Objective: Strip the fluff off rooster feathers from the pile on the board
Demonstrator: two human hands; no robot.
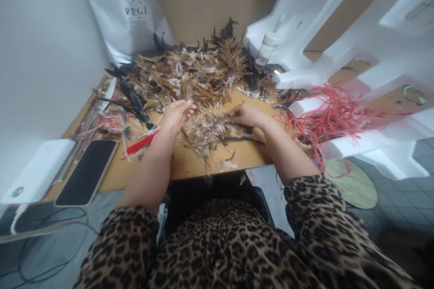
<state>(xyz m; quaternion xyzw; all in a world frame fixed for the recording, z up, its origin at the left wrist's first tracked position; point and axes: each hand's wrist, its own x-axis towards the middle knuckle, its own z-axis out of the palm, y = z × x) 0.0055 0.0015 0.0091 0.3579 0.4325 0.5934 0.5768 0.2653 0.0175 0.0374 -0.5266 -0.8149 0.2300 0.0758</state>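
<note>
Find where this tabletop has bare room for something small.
Bare tabletop shows between the loose feathers and the front edge, between the phone and the red strip, and in a small gap just beyond the right hand. It is crowded around the feather heap and red strands.

Glossy black glass fronts the phone, smooth white plastic the power bank, smooth wood-like board the tabletop.

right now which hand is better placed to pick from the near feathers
Probably the right hand: its fingers are down beside the near feathers, while the left hand has its fingertips pinched together.
</note>
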